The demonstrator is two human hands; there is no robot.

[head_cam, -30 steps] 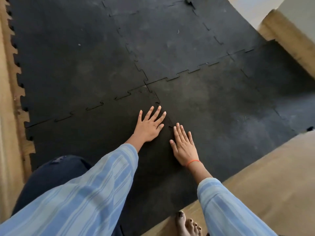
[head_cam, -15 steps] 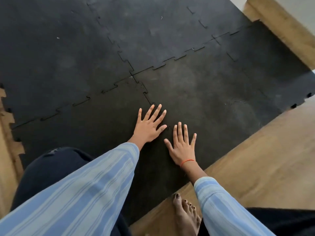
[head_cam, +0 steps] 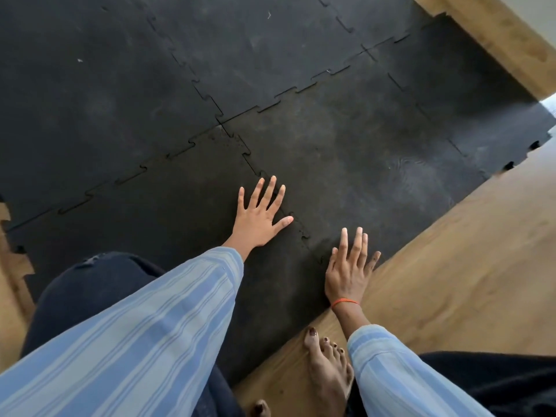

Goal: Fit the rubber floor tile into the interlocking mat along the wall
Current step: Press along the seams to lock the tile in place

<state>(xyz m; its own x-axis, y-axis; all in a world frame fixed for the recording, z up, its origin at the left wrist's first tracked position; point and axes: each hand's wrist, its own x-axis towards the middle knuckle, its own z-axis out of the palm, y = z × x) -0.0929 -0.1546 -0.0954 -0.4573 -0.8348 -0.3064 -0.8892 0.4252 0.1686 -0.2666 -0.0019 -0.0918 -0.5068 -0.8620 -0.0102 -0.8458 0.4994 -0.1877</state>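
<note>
The black rubber floor tile (head_cam: 168, 206) lies at the near left of the interlocking mat (head_cam: 270, 55), its toothed edges meshed with the neighbouring tiles. My left hand (head_cam: 258, 218) lies flat and spread on this tile, fingertips close to the jigsaw seam (head_cam: 301, 230) on its right side. At the near end of that seam my right hand (head_cam: 349, 269) presses flat with fingers apart, at the mat's edge where it meets the wooden floor. Neither hand holds anything.
Wooden floor (head_cam: 451, 281) runs along the mat's near right edge. A wooden skirting (head_cam: 496, 34) lines the wall at top right. My bare foot (head_cam: 328, 368) stands on the wood just below my right hand. Loose mat teeth show at the left edge (head_cam: 12, 236).
My right hand has slid toward me along the seam to the mat's near edge. My left hand has stayed on the tile. The view has shifted closer.
</note>
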